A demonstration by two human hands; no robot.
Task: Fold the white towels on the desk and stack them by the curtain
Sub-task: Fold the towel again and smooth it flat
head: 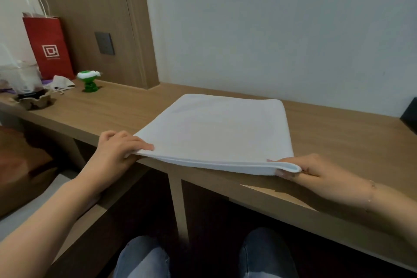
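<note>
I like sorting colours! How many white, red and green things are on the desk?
White: 1, the towel that the left hand and right hand pinch.
Red: 1, the paper bag.
Green: 1, the little toy.
Total: 3

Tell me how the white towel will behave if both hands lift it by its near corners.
The white towel will probably sag between the left hand and right hand; its folded layers look soft. It likely slides easily on the smooth desk and seems light.

Dim, even indoor light, soft shadows, slight overall blur, and wide-angle bending at the edges.
</note>
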